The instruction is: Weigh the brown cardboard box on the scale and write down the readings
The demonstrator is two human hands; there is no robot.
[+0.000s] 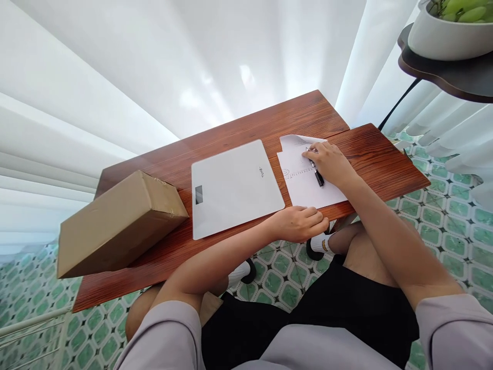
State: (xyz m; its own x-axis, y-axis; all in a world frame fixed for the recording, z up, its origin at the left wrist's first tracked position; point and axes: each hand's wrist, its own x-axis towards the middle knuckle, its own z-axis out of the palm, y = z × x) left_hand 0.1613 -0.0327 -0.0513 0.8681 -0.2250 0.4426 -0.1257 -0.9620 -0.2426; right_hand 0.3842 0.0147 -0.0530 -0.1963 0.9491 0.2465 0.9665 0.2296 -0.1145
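Now, a wooden bench (231,128) carries 1 cardboard box (119,223), 1 white scale (234,187) and 1 paper sheet (308,185). Right hand (331,163) grips a pen (317,173), apparently mid-writing; continuing calls for steady paper. Left hand (300,223) rests loosely curled, empty, at the sheet's near edge.

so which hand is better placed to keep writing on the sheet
Right. The right hand already has the black pen in its grip, tip on the white paper sheet. The left hand holds no pen and rests at the wooden table's near edge.
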